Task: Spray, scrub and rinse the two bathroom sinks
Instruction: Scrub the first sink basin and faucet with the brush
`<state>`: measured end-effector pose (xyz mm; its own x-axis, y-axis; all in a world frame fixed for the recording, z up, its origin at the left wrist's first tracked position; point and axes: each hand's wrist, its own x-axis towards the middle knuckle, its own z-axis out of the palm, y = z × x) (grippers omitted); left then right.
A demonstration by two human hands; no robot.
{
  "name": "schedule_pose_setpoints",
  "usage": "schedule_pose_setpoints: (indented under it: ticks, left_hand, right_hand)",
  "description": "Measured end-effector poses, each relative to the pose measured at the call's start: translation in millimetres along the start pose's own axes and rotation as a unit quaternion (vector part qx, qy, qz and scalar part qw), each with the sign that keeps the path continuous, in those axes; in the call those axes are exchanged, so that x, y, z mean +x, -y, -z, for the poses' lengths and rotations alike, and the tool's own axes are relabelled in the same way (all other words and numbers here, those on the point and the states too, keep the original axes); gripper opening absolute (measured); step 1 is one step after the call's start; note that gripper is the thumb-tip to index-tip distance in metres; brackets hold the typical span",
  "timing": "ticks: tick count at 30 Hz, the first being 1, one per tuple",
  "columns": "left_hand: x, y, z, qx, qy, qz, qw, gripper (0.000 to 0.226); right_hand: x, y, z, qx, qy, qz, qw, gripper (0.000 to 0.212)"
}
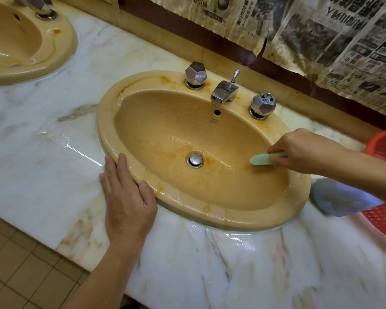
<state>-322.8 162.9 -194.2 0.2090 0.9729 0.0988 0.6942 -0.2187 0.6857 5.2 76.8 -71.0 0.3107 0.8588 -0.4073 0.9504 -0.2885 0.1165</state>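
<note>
Two tan sinks: the near sink (165, 130) under your hands, the far sink (20, 41) to its left. Your right hand (303, 150) clamps one green brush (263, 159) right of its drain (195, 160); your left hand (125, 197), fingers together, lies flat on its front-left rim. Basin print unreadable.

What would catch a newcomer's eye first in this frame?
The tan sink fills the middle of the marble counter, wet and streaked with rusty stains around its drain. The right hand presses a pale green brush against the bowl's right side, while the left hand lies flat on the near rim. Yellowed newspaper hangs along the wall behind.
</note>
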Motion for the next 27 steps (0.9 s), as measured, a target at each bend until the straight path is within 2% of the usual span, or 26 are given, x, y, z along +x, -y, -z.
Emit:
schedule_pose_setpoints:
  ticks: [4,8,11,12,15,16,19,20,22,23,24,26,27]
  left_hand:
    - [0,0,0,-0.001,0.001,0.005,1.000,0.074]
    - [0,0,0,0.003,-0.003,0.002,1.000,0.072]
    - [0,1,-1,0.004,-0.003,0.002,1.000,0.072]
    - [0,2,-1,0.003,-0.003,0.003,1.000,0.072]
    - [0,2,-2,0.002,-0.003,0.005,1.000,0.072]
    - [0,2,-2,0.001,-0.003,0.006,1.000,0.072]
    - [0,2,-2,-0.001,0.000,0.009,1.000,0.072]
    - [0,2,-1,-0.001,-0.001,0.007,1.000,0.072]
    - [0,2,-1,0.001,-0.002,0.002,1.000,0.071]
    - [0,2,-1,0.001,-0.002,0.000,1.000,0.071]
    - [0,3,-2,0.001,-0.001,0.000,1.000,0.071]
    - [0,3,-2,0.001,0.000,0.004,1.000,0.071]
    - [0,3,-2,0.003,0.000,0.005,1.000,0.071]
  right_hand:
    - [-1,3,0,-0.014,0.018,0.010,1.000,0.022]
    - [7,8,7,-0.030,0.087,0.000,0.996,0.018]
    - [12,8,7,-0.022,-0.005,-0.013,1.000,0.023]
    - [12,8,5,-0.026,-0.013,-0.009,1.000,0.022]
    - [12,15,2,-0.037,0.084,0.013,0.996,0.013]
    - [12,15,3,-0.035,0.080,0.003,0.996,0.013]
    - [16,8,3,-0.014,-0.055,-0.017,0.998,0.022]
    - [15,10,2,-0.013,-0.044,-0.014,0.999,0.021]
    - [13,16,-3,-0.013,0.055,0.009,0.998,0.014]
    - [13,16,-5,-0.012,0.079,0.013,0.997,0.015]
    - [15,13,-7,-0.012,0.059,0.008,0.998,0.016]
    - [20,5,-12,0.005,-0.049,-0.004,0.999,0.023]
    - [22,3,-17,0.014,-0.065,-0.001,0.998,0.024]
